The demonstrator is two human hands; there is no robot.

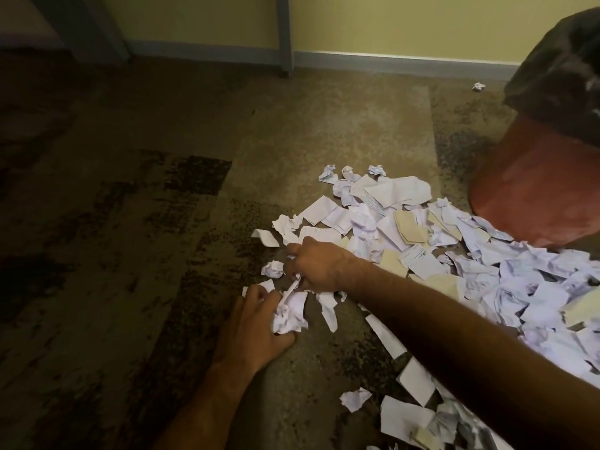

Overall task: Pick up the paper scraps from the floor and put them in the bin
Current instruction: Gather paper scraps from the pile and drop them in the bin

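A worn brown carpeted floor [162,222] with dark mottled patches fills the view, running far to a pale yellow wall [389,24] edged by a grey-blue skirting board [389,61]; a grey-blue furniture leg [285,34] stands against that wall, and the far left lies in shadow; a heap of torn and crumpled white and cream paper scraps [454,254] spreads from the centre to the near right; one small crumpled scrap [478,86] lies alone far right, near the wall; the round reddish-brown bin with a dark liner [535,177] stands at the far right, just beside the heap; the left hand [259,323] rests low on the floor, its grip curled round a bunch of crumpled white scraps [290,315]; the right hand [316,266], at the heap's left edge, pinches a thin white strip of paper [292,287] just beside the left hand.
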